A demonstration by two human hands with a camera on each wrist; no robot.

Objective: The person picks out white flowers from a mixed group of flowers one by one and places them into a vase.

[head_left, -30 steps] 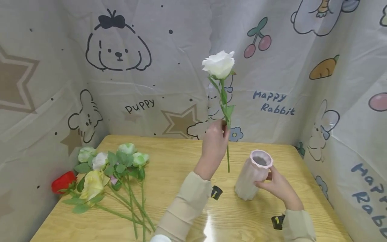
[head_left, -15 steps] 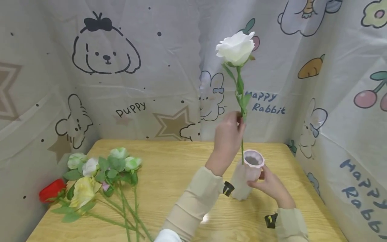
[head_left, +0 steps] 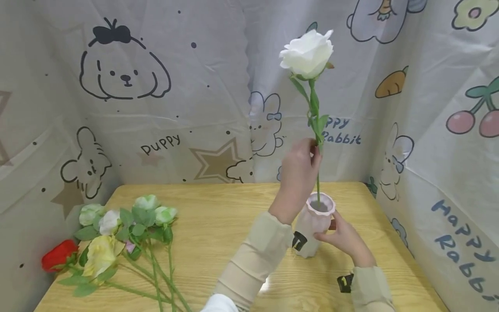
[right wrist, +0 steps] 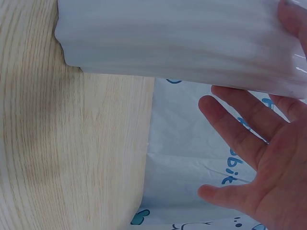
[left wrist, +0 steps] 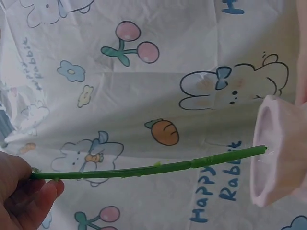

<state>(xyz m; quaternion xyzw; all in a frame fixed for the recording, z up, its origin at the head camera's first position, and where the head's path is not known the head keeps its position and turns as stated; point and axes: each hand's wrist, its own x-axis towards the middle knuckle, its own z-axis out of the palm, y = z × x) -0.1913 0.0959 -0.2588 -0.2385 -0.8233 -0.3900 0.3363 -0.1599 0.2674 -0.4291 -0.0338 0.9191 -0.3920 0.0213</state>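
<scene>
Between the thumb and fingers of my left hand (head_left: 297,171), the green stem of a white rose (head_left: 306,55) is pinched partway down. The bloom points up, well above the hand. Below, the stem's cut end overlaps the mouth of a pale pink vase (head_left: 319,223) with a scalloped rim; the left wrist view has the stem tip (left wrist: 261,151) right at the opening. My right hand (head_left: 346,239) grips the vase from its right side, and the vase leans slightly. In the right wrist view, thumb and some fingertips lie on the vase wall (right wrist: 168,43), while other fingers spread away.
On the left of the wooden table (head_left: 218,225) lies a pile of artificial flowers: a red rose (head_left: 59,255), a yellow rose (head_left: 103,255), a white one (head_left: 110,222) and several pale green ones, stems toward the front. A printed cloth (head_left: 187,108) encloses the back and sides.
My left hand has carried the white rose to the right, from left of the vase to over its mouth. The right hand keeps its hold on the vase. The head view has shifted slightly.
</scene>
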